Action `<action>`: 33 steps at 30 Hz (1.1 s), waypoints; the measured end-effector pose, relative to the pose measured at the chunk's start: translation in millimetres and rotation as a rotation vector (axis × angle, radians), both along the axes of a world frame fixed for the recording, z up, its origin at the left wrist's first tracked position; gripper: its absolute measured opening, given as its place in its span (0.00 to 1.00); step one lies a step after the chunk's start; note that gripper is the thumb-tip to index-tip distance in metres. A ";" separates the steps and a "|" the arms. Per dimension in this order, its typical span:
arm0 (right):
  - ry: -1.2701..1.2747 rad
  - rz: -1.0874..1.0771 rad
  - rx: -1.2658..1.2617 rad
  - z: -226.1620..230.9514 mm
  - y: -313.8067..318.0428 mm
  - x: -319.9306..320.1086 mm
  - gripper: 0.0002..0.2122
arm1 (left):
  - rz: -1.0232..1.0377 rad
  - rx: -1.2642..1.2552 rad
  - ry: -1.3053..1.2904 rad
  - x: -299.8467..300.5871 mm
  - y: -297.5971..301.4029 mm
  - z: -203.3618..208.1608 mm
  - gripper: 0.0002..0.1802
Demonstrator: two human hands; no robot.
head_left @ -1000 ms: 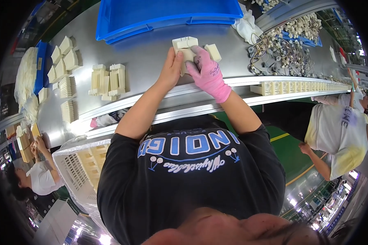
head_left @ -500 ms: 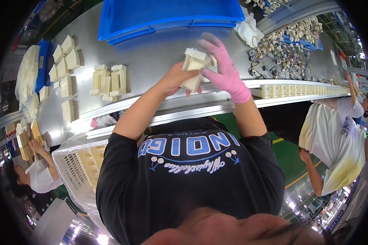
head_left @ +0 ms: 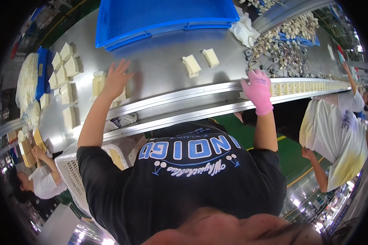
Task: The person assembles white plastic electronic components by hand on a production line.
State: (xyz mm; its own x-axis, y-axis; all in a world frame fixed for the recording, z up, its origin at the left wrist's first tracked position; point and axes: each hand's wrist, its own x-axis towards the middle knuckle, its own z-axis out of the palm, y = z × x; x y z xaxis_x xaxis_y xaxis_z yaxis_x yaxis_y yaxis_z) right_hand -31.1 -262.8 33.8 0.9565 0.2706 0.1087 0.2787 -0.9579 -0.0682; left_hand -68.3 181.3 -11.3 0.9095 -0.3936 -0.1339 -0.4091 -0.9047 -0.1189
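My bare left hand point(head_left: 117, 79) is open, its fingers spread over cream plastic housings point(head_left: 97, 85) on the metal table, which it partly hides. Whether it touches them I cannot tell. My right hand point(head_left: 257, 90), in a pink glove, reaches over the rail at the table's near edge, beside a row of cream housings point(head_left: 302, 88). Its thumb stands apart from the fingers, and nothing shows between them. Between my hands, two cream plastic pieces lie separately on the table: a larger housing point(head_left: 191, 66) and a smaller block-shaped piece point(head_left: 210, 58).
A blue bin point(head_left: 167, 26) stands at the far side. Heaped wires with connectors point(head_left: 282, 57) lie at right, near a white plastic bag point(head_left: 244, 29). More cream parts point(head_left: 64, 65) sit at left. A plastic-lined crate point(head_left: 71, 171) is by my left side. Co-workers are on both sides.
The cream housing I held in both hands now lies on the table as two separate pieces. My left hand has moved left to the housings, my right hand right and down to the rail.
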 end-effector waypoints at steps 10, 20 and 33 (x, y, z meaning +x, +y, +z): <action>0.484 -0.047 -0.148 -82.5 103.3 112.0 0.16 | -0.006 -0.064 0.260 -0.5 24.0 -21.1 0.17; 0.051 0.196 0.293 -76.2 97.0 97.5 0.15 | 0.751 -1.530 0.175 37.2 -99.8 -14.7 0.11; 0.148 0.360 0.899 -19.1 147.9 5.4 0.18 | 0.588 -1.942 0.294 17.5 -171.1 -5.4 0.15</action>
State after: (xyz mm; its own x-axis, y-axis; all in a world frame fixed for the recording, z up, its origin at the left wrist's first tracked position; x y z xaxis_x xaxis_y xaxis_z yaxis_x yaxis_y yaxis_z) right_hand -25.7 -114.8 14.7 0.8538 0.4238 0.3022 0.4735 -0.3913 -0.7891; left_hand -50.8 10.2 -16.7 0.9873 0.0999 -0.1237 0.0942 0.2597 0.9611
